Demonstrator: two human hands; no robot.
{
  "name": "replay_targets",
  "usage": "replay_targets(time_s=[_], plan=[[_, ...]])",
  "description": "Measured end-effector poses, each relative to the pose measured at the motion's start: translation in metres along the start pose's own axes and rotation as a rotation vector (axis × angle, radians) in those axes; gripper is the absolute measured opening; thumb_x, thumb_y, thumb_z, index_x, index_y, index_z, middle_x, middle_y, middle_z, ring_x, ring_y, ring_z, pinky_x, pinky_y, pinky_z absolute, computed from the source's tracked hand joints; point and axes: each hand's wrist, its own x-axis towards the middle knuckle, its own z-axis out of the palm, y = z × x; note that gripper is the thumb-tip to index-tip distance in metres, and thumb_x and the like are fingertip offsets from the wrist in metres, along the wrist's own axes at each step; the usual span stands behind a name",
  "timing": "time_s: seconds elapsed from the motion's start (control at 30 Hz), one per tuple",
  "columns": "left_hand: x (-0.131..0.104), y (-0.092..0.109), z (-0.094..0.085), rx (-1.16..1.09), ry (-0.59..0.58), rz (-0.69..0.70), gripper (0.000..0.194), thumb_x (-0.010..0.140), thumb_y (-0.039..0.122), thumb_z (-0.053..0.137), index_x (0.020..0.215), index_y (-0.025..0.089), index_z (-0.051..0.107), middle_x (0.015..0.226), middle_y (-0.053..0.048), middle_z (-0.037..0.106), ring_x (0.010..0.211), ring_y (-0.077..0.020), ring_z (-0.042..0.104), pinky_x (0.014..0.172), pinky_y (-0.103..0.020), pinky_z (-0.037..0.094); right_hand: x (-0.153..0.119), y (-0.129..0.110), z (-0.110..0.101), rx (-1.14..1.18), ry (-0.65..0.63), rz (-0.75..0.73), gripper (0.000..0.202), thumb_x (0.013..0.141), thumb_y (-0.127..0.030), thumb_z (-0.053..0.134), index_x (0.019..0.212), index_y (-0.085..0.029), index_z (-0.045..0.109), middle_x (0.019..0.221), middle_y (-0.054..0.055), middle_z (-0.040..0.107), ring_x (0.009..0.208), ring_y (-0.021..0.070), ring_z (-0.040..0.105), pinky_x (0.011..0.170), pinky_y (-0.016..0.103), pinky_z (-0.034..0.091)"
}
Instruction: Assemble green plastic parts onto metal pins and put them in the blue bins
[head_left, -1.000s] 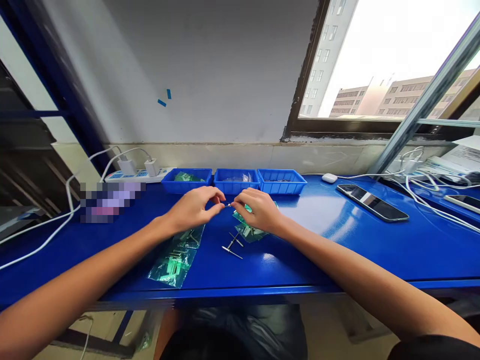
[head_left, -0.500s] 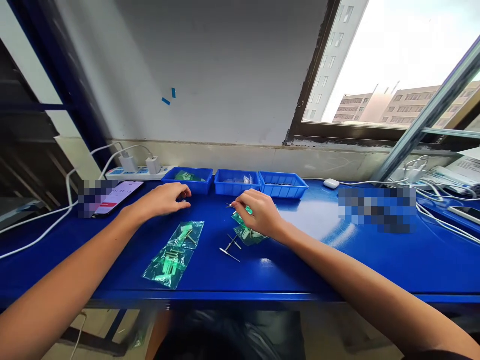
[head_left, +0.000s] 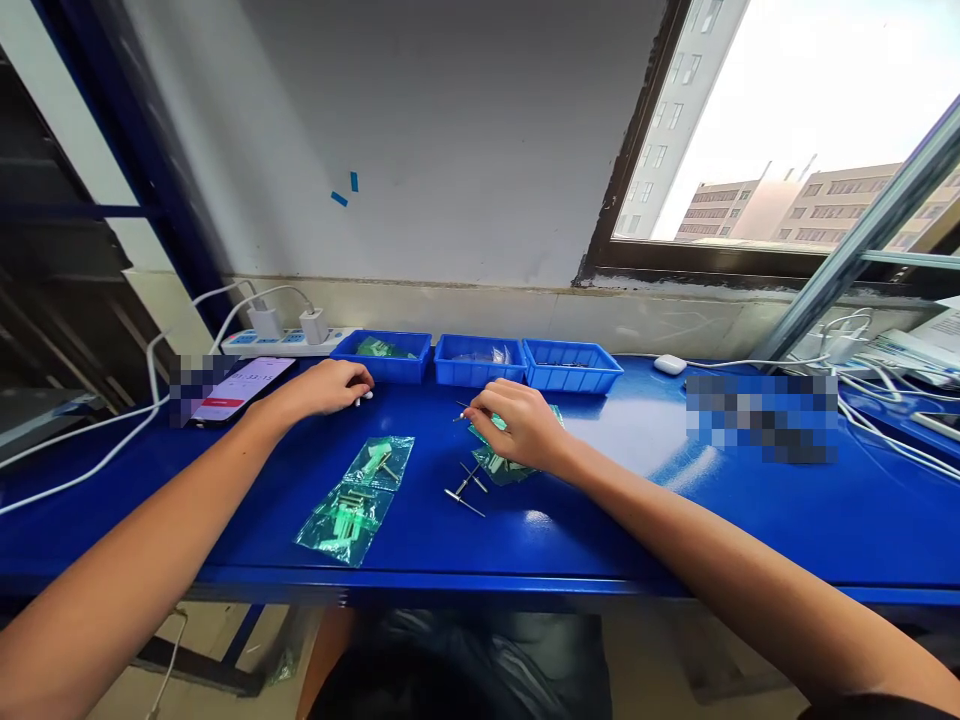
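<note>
My left hand (head_left: pixel 337 388) is low over the far side of the blue table, its fingers curled closed at a couple of small white pieces (head_left: pixel 363 397). Between the thumb and fingers of my right hand (head_left: pixel 514 425) is a thin metal pin (head_left: pixel 460 416), its tip pointing left. Under that hand lie green plastic bags (head_left: pixel 510 470), partly hidden. Several loose silver pins (head_left: pixel 466 485) lie just in front of them. Nearer the table's front edge, two clear green bags (head_left: pixel 345 522) hold pale plastic pieces and metal pins.
Three blue bins stand in a row along the wall: the left bin (head_left: pixel 382 368) with green bags, the middle bin (head_left: pixel 480 372) with clear bags, the right bin (head_left: pixel 574 378) with small metal parts. A phone (head_left: pixel 244 388), power strip (head_left: pixel 289 343) and white earbud case (head_left: pixel 670 365) lie around.
My left hand has come down slightly and its fingers have closed beside the white pieces. My right hand keeps its pinch on the pin. The whole view has shifted a little.
</note>
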Motion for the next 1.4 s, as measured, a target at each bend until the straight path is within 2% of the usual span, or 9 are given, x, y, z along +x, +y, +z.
replay_targets(time_s=[0.3, 0.53, 0.73, 1.4], plan=[[0.002, 0.005, 0.005, -0.087, 0.004, 0.045, 0.031, 0.074, 0.035, 0.051, 0.098, 0.019, 0.060, 0.088, -0.002, 0.070, 0.072, -0.0165, 0.065, 0.067, -0.025, 0.049, 0.001, 0.000, -0.001, -0.003, -0.004, -0.002, 0.026, 0.090, -0.028, 0.043, 0.075, -0.016, 0.061, 0.067, 0.003, 0.061, 0.064, 0.0125, 0.049, 0.063, 0.026, 0.039], [0.002, 0.007, 0.008, -0.093, 0.023, 0.041, 0.026, 0.076, 0.036, 0.051, 0.092, 0.020, 0.062, 0.086, -0.002, 0.070, 0.070, -0.0160, 0.064, 0.067, -0.025, 0.049, 0.000, 0.000, 0.000, -0.018, -0.004, -0.017, 0.026, 0.090, -0.028, 0.044, 0.074, -0.016, 0.061, 0.067, 0.003, 0.060, 0.063, 0.0123, 0.049, 0.063, 0.026, 0.039], [0.005, 0.007, 0.012, -0.102, 0.081, 0.080, 0.027, 0.075, 0.036, 0.053, 0.094, 0.019, 0.062, 0.092, -0.003, 0.069, 0.083, -0.0183, 0.063, 0.074, -0.026, 0.049, 0.001, -0.002, -0.001, -0.022, -0.009, -0.013, 0.026, 0.090, -0.027, 0.043, 0.074, -0.016, 0.061, 0.067, 0.003, 0.061, 0.064, 0.0123, 0.049, 0.063, 0.026, 0.039], [0.002, 0.009, 0.009, -0.075, 0.048, 0.036, 0.026, 0.076, 0.037, 0.051, 0.092, 0.020, 0.063, 0.089, -0.003, 0.070, 0.074, -0.0176, 0.063, 0.068, -0.026, 0.048, 0.002, -0.003, -0.002, -0.028, -0.027, -0.024, 0.028, 0.090, -0.027, 0.042, 0.073, -0.016, 0.062, 0.067, 0.003, 0.061, 0.063, 0.0122, 0.049, 0.062, 0.026, 0.039]])
